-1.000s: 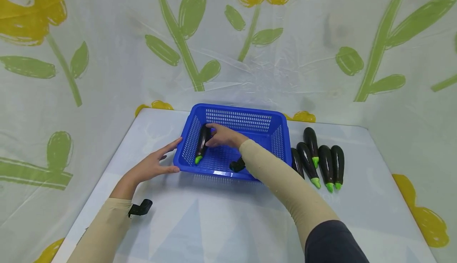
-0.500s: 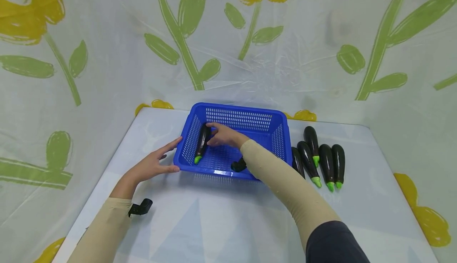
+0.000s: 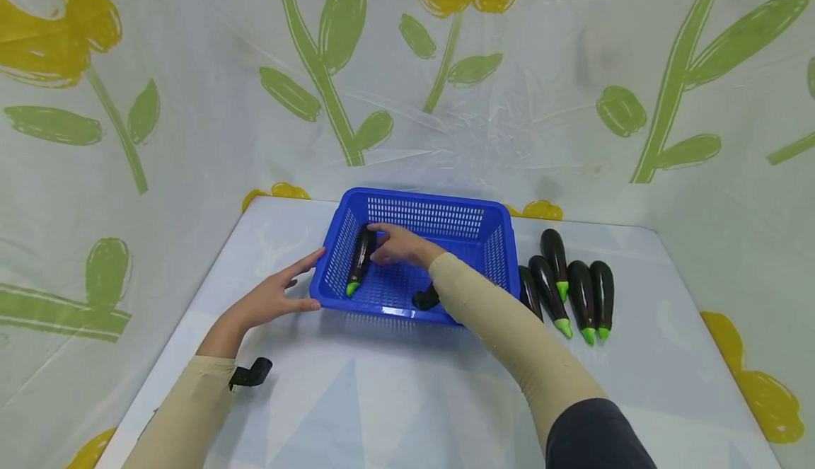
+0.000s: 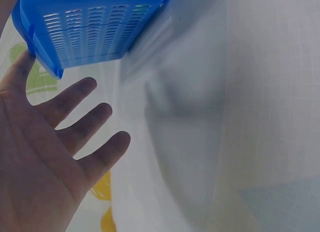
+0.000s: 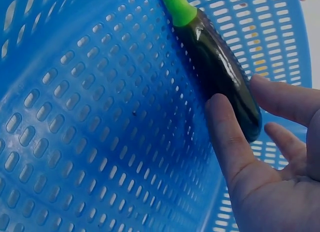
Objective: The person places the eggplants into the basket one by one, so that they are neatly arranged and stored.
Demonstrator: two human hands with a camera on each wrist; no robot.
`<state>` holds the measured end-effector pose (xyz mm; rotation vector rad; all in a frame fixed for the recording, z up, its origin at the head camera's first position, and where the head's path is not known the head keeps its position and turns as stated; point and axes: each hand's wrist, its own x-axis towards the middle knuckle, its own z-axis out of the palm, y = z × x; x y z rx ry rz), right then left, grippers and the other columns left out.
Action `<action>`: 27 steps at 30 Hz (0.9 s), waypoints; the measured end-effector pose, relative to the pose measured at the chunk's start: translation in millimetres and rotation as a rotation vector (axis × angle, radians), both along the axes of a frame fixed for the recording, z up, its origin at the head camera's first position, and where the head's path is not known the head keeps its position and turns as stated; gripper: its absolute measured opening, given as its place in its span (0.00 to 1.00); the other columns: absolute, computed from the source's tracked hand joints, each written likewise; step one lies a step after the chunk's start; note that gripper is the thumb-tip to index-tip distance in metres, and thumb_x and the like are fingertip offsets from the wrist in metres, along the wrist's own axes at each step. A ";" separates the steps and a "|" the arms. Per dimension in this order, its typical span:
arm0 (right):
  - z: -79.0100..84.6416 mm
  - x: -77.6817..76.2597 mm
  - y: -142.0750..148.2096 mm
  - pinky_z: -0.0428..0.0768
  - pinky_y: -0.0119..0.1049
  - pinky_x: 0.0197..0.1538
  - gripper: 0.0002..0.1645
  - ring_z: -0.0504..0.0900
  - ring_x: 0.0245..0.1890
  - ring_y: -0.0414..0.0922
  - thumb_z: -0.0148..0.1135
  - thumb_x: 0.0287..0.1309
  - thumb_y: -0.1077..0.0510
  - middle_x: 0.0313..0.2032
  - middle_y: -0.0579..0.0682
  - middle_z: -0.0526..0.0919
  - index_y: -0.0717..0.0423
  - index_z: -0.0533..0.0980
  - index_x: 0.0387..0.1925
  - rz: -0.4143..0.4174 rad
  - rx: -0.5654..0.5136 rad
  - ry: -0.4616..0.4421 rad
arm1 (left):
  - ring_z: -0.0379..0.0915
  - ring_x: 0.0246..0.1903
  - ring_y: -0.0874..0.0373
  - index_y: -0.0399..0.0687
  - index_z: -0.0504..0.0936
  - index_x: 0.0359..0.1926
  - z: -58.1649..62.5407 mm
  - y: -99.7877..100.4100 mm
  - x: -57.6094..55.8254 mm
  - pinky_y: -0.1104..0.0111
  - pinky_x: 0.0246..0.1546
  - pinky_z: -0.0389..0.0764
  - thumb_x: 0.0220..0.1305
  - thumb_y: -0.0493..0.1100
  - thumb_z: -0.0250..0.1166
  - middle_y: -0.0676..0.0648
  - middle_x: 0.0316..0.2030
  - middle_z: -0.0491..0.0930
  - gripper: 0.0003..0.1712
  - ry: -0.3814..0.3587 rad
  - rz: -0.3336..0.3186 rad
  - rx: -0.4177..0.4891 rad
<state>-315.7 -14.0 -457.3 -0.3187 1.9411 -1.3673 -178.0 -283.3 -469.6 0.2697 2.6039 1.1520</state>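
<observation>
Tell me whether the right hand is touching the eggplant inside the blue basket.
Touching. The right wrist view shows the right hand with a fingertip laid against the dark side of the eggplant, near its rounded end, inside the blue basket.

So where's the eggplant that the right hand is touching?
In the head view the eggplant lies inside the blue basket, along its left wall, green tip toward the person, with the right hand at its far end.

Partly hidden behind the right forearm [image 3: 503, 327]: leftmost eggplant of the row [image 3: 527, 290] and a black object [image 3: 425, 298] at the basket's [image 3: 407, 309] near wall. Cut off in the left wrist view: basket top, left hand [image 4: 37, 157] palm.
</observation>
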 end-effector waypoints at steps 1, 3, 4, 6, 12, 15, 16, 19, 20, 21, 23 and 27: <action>0.6 0.1 0.5 0.82 0.44 0.60 0.47 0.79 0.60 0.57 0.62 0.63 0.74 0.69 0.66 0.67 0.52 0.58 0.78 0.002 -0.002 0.005 | 0.48 0.75 0.31 0.72 0.47 0.81 0.2 0.2 0.1 0.30 0.66 0.59 0.59 0.63 0.73 0.40 0.79 0.50 0.58 0.001 -0.001 0.001; 2.1 0.3 1.6 0.82 0.44 0.59 0.46 0.80 0.59 0.58 0.62 0.63 0.74 0.69 0.67 0.67 0.53 0.58 0.78 0.007 -0.005 0.015 | 0.48 0.75 0.31 0.72 0.48 0.81 0.2 0.3 0.2 0.30 0.66 0.59 0.59 0.63 0.73 0.40 0.79 0.50 0.58 0.000 -0.002 0.004; 2.8 0.3 2.2 0.82 0.44 0.59 0.46 0.80 0.59 0.59 0.61 0.63 0.74 0.69 0.67 0.66 0.53 0.58 0.78 0.008 -0.008 0.021 | 0.48 0.75 0.31 0.72 0.48 0.81 0.1 0.2 0.3 0.30 0.66 0.58 0.59 0.63 0.73 0.40 0.79 0.50 0.57 0.001 -0.002 0.004; 4.6 0.5 3.4 0.82 0.45 0.59 0.45 0.80 0.59 0.60 0.61 0.63 0.75 0.69 0.68 0.66 0.55 0.58 0.78 0.008 -0.015 0.030 | 0.47 0.75 0.31 0.72 0.48 0.81 0.3 0.0 0.6 0.29 0.66 0.58 0.59 0.63 0.73 0.39 0.79 0.50 0.57 -0.001 0.000 0.004; 12.1 1.4 8.0 0.80 0.50 0.61 0.43 0.79 0.59 0.65 0.59 0.63 0.76 0.69 0.70 0.65 0.59 0.59 0.77 0.002 -0.048 0.028 | 0.47 0.75 0.31 0.72 0.48 0.81 1.3 0.1 0.2 0.29 0.65 0.59 0.58 0.63 0.73 0.39 0.79 0.50 0.57 0.006 0.006 -0.004; 16.9 2.9 10.8 0.81 0.49 0.61 0.41 0.79 0.59 0.65 0.60 0.64 0.75 0.69 0.71 0.66 0.60 0.60 0.76 0.005 -0.039 0.039 | 0.47 0.75 0.30 0.72 0.48 0.81 0.5 -0.2 -0.5 0.29 0.66 0.59 0.58 0.63 0.73 0.39 0.79 0.50 0.57 0.013 0.002 -0.004; 18.5 3.4 11.4 0.81 0.49 0.61 0.41 0.79 0.59 0.65 0.60 0.64 0.75 0.69 0.71 0.65 0.60 0.60 0.76 0.007 -0.034 0.047 | 0.48 0.75 0.30 0.72 0.48 0.81 0.1 -0.5 -0.6 0.29 0.66 0.59 0.59 0.62 0.73 0.39 0.79 0.50 0.57 0.015 -0.001 -0.001; 23.0 5.2 12.6 0.82 0.49 0.59 0.39 0.80 0.58 0.64 0.62 0.64 0.73 0.69 0.70 0.66 0.61 0.62 0.75 0.014 -0.009 0.084 | 0.48 0.75 0.30 0.72 0.48 0.81 -0.5 -1.7 -0.1 0.30 0.66 0.59 0.59 0.61 0.73 0.39 0.80 0.49 0.57 0.018 -0.002 0.003; 24.3 5.9 12.9 0.82 0.48 0.59 0.39 0.80 0.58 0.64 0.62 0.65 0.72 0.69 0.70 0.66 0.61 0.62 0.75 0.016 0.000 0.097 | 0.47 0.75 0.29 0.72 0.48 0.81 -0.5 -1.9 0.1 0.30 0.66 0.58 0.59 0.61 0.73 0.39 0.80 0.49 0.57 0.019 0.000 0.004; 25.7 6.6 13.2 0.82 0.49 0.59 0.39 0.80 0.58 0.65 0.62 0.65 0.72 0.69 0.70 0.66 0.61 0.62 0.75 0.015 0.006 0.107 | 0.47 0.75 0.29 0.72 0.47 0.81 -0.4 -2.1 0.2 0.29 0.66 0.58 0.59 0.61 0.73 0.39 0.80 0.49 0.57 0.017 0.002 0.004; 28.0 8.0 14.0 0.82 0.49 0.59 0.38 0.79 0.58 0.65 0.62 0.65 0.72 0.69 0.70 0.66 0.62 0.62 0.74 0.015 0.012 0.121 | 0.47 0.75 0.29 0.72 0.47 0.81 -0.2 -2.1 0.6 0.29 0.66 0.59 0.59 0.62 0.73 0.39 0.80 0.48 0.58 0.015 0.007 -0.005; 31.4 10.8 17.5 0.82 0.49 0.59 0.38 0.79 0.59 0.65 0.61 0.65 0.72 0.69 0.70 0.65 0.62 0.62 0.75 0.015 0.016 0.130 | 0.47 0.75 0.29 0.72 0.46 0.81 0.6 -1.0 1.3 0.29 0.65 0.59 0.59 0.63 0.72 0.38 0.80 0.49 0.58 0.008 0.010 -0.018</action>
